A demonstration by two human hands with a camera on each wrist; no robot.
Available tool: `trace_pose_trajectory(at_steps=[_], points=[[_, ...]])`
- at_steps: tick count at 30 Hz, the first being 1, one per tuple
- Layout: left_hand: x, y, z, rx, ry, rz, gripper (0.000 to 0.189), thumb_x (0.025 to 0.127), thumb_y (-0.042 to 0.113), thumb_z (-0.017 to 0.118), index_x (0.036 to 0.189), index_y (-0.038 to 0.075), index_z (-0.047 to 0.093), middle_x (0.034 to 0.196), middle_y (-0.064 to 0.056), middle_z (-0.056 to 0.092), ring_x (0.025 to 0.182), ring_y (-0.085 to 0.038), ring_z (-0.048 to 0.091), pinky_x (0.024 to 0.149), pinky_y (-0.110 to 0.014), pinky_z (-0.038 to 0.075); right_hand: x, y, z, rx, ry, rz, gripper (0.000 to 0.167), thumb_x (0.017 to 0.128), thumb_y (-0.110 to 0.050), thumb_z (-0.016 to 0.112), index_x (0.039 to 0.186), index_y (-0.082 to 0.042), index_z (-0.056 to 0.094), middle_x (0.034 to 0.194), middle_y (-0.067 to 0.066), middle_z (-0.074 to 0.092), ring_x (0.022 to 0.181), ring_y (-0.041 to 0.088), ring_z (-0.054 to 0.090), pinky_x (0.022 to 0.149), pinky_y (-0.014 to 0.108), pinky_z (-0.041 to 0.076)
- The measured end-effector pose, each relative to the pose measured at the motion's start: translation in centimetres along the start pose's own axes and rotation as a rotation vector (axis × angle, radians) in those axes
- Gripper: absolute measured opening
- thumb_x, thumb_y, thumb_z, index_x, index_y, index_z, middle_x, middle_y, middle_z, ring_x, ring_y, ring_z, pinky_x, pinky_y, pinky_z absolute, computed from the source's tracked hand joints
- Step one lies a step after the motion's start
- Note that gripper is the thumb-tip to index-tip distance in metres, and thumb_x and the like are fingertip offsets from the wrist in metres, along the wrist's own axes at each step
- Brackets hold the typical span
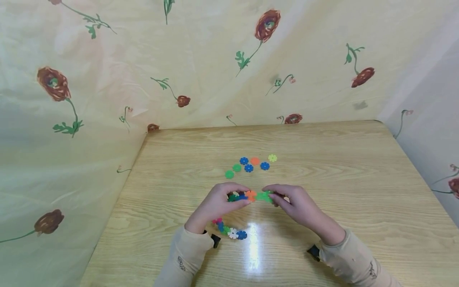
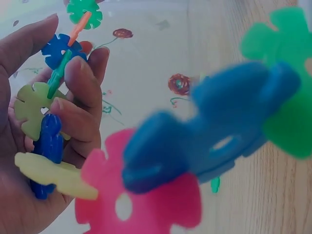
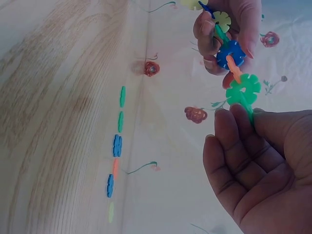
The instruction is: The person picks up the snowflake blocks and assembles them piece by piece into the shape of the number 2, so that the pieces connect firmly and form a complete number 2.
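A chain of plastic flower-shaped discs, slotted together at angles, runs through my left hand (image 1: 219,203), whose fingers curl round the blue disc (image 3: 230,54) and its neighbours. Beyond them an orange disc (image 1: 250,195) joins a green disc (image 3: 236,95) near the chain's end. Thumb and fingertips of my right hand (image 1: 297,202) pinch another green disc (image 3: 248,111), seen edge-on and meeting that one. The chain's other part hangs below my left hand, with a pink disc (image 2: 100,195), a blue disc (image 2: 161,146) and a white disc (image 1: 233,233) in it.
Loose discs lie flat on the wooden table (image 1: 358,171) beyond my hands: several blue ones (image 1: 265,166), two green ones (image 1: 229,174), an orange one (image 1: 255,161) and a yellow one (image 1: 272,158). Flower-patterned sheeting (image 1: 215,52) stands behind the table and at its sides.
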State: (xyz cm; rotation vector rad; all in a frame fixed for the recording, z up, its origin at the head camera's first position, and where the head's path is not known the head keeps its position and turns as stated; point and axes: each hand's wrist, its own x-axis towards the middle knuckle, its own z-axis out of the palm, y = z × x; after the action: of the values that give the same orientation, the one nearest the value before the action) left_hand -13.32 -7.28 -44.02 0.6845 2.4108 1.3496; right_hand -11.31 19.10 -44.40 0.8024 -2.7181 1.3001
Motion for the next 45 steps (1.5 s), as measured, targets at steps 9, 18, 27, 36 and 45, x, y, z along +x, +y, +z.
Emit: trace_pose_trajectory(at_steps=[9,18,27,36,45], points=[[0.22,0.58,0.05,0.026,-0.016,0.003,0.035,0.098,0.029,0.073,0.129,0.012,0.072,0.131,-0.004,0.072,0.127,-0.023,0.063,0.11,-0.049,0.05,0.09,0.01,0.1,0.007,-0.017,0.016,0.023,0.1,-0.001,0.064,0.119,-0.006,0.074,0.077,0.001,0.068,0.069,-0.001,0.054,0.059,0.024,0.05],[0.32,0.62,0.19,0.034,-0.037,-0.002,0.033,0.099,0.03,0.071,0.129,0.016,0.072,0.13,-0.001,0.072,0.125,-0.019,0.064,0.109,-0.045,0.05,0.09,0.07,0.24,0.009,-0.016,0.013,0.023,0.099,0.0,0.064,0.119,-0.005,0.074,0.077,0.0,0.067,0.069,-0.001,0.054,0.059,0.024,0.05],[0.15,0.6,0.15,0.029,-0.046,0.022,0.033,0.101,0.032,0.068,0.13,0.016,0.072,0.127,0.0,0.073,0.118,-0.017,0.066,0.103,-0.039,0.053,0.06,-0.09,0.37,0.023,-0.028,0.037,0.022,0.101,-0.002,0.063,0.12,-0.004,0.074,0.077,0.0,0.068,0.069,-0.001,0.055,0.058,0.024,0.05],[0.15,0.54,0.14,0.028,-0.052,0.016,0.033,0.101,0.03,0.069,0.13,0.016,0.072,0.13,0.001,0.073,0.122,-0.016,0.065,0.106,-0.04,0.052,-0.02,-0.13,0.38,0.027,-0.032,0.04,0.022,0.101,-0.003,0.063,0.12,-0.004,0.073,0.076,-0.002,0.067,0.068,-0.002,0.054,0.057,0.023,0.048],[0.12,0.51,0.23,-0.001,-0.047,0.04,0.031,0.101,0.028,0.069,0.129,0.016,0.073,0.129,-0.001,0.073,0.122,-0.018,0.066,0.107,-0.041,0.053,-0.05,-0.07,0.41,0.039,-0.049,0.039,0.022,0.102,-0.004,0.062,0.122,-0.004,0.073,0.077,-0.006,0.065,0.069,-0.002,0.054,0.057,0.024,0.049]])
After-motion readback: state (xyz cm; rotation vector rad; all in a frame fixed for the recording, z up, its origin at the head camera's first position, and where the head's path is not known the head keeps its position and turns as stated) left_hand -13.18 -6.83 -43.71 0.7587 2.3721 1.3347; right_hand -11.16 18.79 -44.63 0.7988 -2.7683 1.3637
